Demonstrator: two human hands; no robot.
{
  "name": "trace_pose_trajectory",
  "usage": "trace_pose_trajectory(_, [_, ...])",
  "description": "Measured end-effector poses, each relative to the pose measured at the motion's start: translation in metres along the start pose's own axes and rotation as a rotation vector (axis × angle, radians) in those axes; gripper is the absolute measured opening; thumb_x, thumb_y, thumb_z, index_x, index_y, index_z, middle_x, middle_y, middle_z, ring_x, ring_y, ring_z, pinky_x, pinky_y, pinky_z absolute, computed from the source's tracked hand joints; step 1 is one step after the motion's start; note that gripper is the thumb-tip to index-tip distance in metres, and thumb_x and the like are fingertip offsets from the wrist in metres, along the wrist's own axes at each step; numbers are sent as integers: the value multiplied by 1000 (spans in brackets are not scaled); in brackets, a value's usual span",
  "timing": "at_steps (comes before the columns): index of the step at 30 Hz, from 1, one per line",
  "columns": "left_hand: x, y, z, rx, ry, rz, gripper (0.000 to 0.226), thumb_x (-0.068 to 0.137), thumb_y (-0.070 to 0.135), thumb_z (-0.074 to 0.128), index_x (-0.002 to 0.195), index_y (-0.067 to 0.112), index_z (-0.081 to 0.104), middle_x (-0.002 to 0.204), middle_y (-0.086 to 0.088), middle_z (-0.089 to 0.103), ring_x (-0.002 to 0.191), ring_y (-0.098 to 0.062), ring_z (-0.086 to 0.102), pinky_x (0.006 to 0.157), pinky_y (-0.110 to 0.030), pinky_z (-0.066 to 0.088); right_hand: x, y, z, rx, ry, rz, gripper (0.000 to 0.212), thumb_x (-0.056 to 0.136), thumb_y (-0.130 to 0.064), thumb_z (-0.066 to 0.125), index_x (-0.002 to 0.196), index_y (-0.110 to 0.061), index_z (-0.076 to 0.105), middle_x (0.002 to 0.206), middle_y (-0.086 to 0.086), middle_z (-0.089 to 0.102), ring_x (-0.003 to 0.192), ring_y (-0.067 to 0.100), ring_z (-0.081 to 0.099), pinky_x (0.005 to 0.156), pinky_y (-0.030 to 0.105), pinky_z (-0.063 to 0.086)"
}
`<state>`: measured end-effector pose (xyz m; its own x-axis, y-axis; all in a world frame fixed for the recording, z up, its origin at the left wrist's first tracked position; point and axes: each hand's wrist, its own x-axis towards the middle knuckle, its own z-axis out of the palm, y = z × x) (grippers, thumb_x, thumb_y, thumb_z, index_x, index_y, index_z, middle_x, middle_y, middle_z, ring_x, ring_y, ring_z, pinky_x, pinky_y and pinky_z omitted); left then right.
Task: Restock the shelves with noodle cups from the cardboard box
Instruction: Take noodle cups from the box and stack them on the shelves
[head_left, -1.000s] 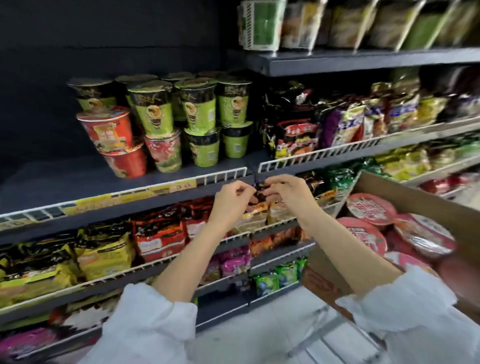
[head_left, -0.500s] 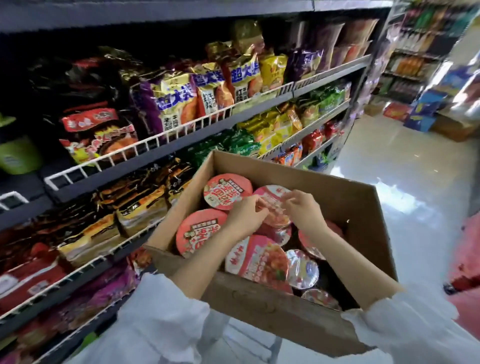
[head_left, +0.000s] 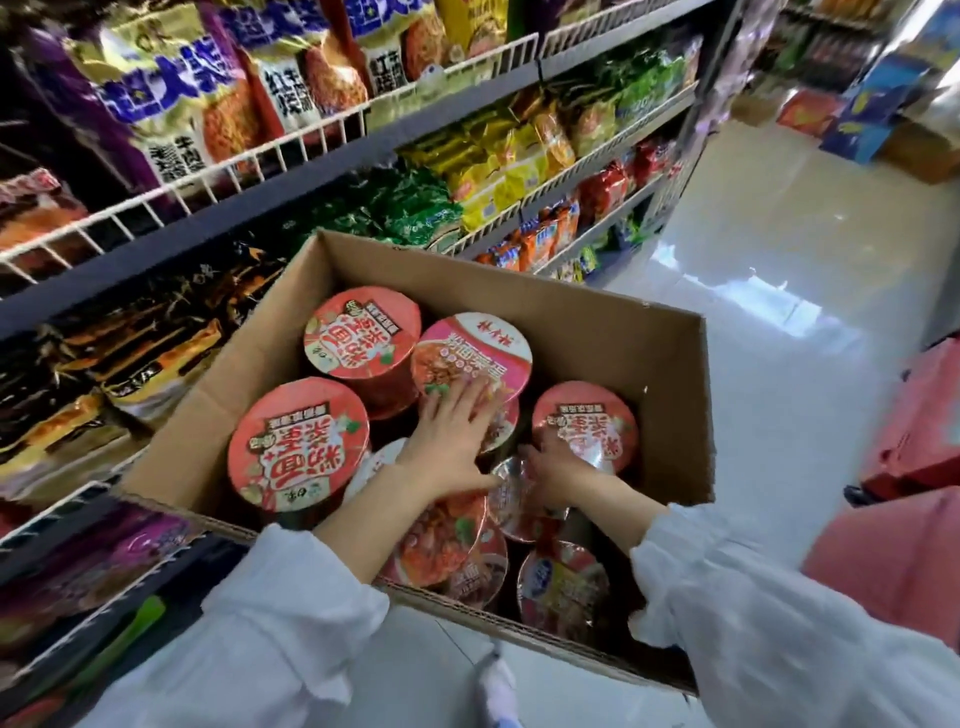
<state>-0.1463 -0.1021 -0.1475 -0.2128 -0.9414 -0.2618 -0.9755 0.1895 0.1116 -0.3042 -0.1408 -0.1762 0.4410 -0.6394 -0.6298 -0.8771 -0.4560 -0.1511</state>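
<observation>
An open cardboard box (head_left: 519, 293) sits in front of me, holding several noodle cups. Red-lidded cups stand at the back left (head_left: 363, 332), front left (head_left: 298, 441) and right (head_left: 584, 426); a pink-lidded cup (head_left: 472, 353) leans at the back. My left hand (head_left: 449, 441) lies with straight fingers across a half-hidden middle cup (head_left: 503, 428), just under the pink lid. My right hand (head_left: 558, 465) is beside that cup, against the right red cup and above a foil-lidded cup (head_left: 511, 501); its fingertips dip out of sight between the cups.
Wire-fronted shelves (head_left: 291, 156) packed with noodle packets run along the left, close to the box. Glossy white aisle floor (head_left: 779, 364) stretches to the right. Red and pink packages (head_left: 914, 441) sit at the right edge, and more stock lies far down the aisle.
My view swung from the cup shelf down to the box. Both hands left the shelf edge and lowered into the box onto the middle cups.
</observation>
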Motion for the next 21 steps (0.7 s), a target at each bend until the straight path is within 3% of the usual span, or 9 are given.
trace_pose_trajectory(3, [-3,0,1,69,65,104,96,75,63,60,150,23,16,159,-6,1,147,-26,-1,118,-44,-1,12,-3,20,-105,34,-34,84,88,-40,57,151,-12,10,158,15,-7,146,32,-3,119,42,16])
trace_pose_trajectory(5, [-7,-3,3,78,-38,111,104,72,70,59,152,23,10,160,-3,-8,147,-23,-9,117,-46,-5,17,-5,34,-202,23,-49,100,83,-53,56,151,-8,-2,157,17,-14,146,32,-11,120,44,7])
trace_pose_trajectory(7, [-10,-7,5,67,-121,114,113,68,75,57,153,23,3,158,-1,-19,145,-21,-19,116,-50,-8,15,-6,40,-265,44,-49,106,81,-58,53,150,-4,-6,157,20,-5,146,34,-5,120,45,5])
trace_pose_trajectory(10, [-12,-10,4,32,-152,132,118,66,76,59,153,23,-2,156,0,-24,143,-19,-25,117,-51,-9,12,-10,40,-306,132,-86,106,78,-56,59,147,3,6,145,24,27,135,37,24,117,42,15])
trace_pose_trajectory(12, [-12,-10,2,-22,-161,129,120,65,74,62,152,24,-3,156,3,-24,143,-17,-24,115,-49,-10,8,-13,35,-303,162,-86,103,75,-59,60,144,3,15,136,23,35,126,36,33,112,41,21])
trace_pose_trajectory(16, [-13,-10,-1,-98,-163,130,118,64,70,66,153,23,4,158,4,-19,144,-15,-21,116,-47,-9,-8,-15,24,-357,107,-53,115,67,-58,69,146,-2,8,138,22,28,129,36,29,112,43,25])
trace_pose_trajectory(19, [-14,-9,-2,-119,-149,133,116,65,67,68,153,22,8,158,5,-17,145,-14,-19,116,-48,-7,-24,-17,5,-246,41,-17,119,64,-50,76,149,-10,3,146,20,18,138,37,18,110,46,33])
trace_pose_trajectory(21, [-14,-9,-2,-145,-147,122,115,65,66,69,153,21,9,159,4,-16,145,-14,-19,116,-49,-5,-35,-17,-13,-152,-4,23,121,66,-47,78,150,-10,-1,150,22,10,142,40,8,113,47,28])
